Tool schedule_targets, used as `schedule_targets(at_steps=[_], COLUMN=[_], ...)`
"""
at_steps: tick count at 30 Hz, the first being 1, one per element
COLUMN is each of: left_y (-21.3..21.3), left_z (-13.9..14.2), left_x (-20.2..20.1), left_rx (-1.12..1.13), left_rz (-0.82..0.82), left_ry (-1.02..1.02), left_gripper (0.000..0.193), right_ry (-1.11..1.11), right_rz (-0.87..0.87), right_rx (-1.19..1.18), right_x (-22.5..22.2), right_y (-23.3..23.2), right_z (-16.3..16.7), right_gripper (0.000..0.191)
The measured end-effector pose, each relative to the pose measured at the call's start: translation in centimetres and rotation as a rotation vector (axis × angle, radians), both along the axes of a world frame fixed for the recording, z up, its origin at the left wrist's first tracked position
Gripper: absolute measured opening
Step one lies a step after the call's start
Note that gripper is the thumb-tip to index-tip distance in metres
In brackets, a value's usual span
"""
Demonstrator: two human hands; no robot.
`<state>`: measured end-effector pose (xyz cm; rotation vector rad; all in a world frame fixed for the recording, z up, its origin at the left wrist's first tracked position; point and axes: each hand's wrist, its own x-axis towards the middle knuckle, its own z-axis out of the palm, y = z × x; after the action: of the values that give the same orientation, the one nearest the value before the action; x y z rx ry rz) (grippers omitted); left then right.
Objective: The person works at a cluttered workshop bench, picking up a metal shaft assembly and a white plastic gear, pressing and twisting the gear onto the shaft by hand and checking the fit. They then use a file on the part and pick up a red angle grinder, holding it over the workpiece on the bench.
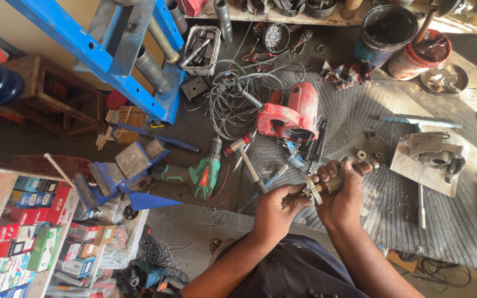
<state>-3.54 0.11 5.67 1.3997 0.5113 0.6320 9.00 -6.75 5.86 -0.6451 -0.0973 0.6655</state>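
Both hands grip a motor armature [335, 179] over the workbench [415, 221]: left hand [274, 212] closed at its near end, right hand [343, 201] wrapped mid-shaft, axis running up-right.

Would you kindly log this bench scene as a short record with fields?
Setting: cluttered metal workbench
Left hand: grips the fan end of the armature
Right hand: wraps the armature's middle
Armature: held above the bench, geared shaft end pointing right
Nearby: hammer, green drill, red housing, wire coil, blue vise
Far edge: two paint buckets
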Motion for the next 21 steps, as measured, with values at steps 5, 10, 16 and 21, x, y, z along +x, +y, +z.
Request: schedule_targets(at_steps=[5,10,16,21], left_y=[0.0,-0.2,-0.9,-0.5], left_z=[-0.4,-0.7,-2.0,-3.3], left_x=[-1.0,-1.9,-2.4,-2.8], left_rx=[-0.298,-0.249,-0.281,-0.355], left_rz=[-0.068,-0.087,-0.082,-0.213], left_ry=[-0.097,-0.069,-0.151,0.044], left_gripper=[0.030,0.027,0.023,0.032], right_ry=[-0.081,-0.110,-0.049,-0.047], right_rz=[0.043,0.113,0.143,0.199], right_rx=[0.050,0.098,0.032,0.000], right_x=[-0.4,-1.0,-1.0,-1.4], right_y=[0.2,0.4,0.2,-0.3], right_z=[0.6,0.9,1.0,0.3], right_gripper=[0.017,0.014,0.010,0.011])
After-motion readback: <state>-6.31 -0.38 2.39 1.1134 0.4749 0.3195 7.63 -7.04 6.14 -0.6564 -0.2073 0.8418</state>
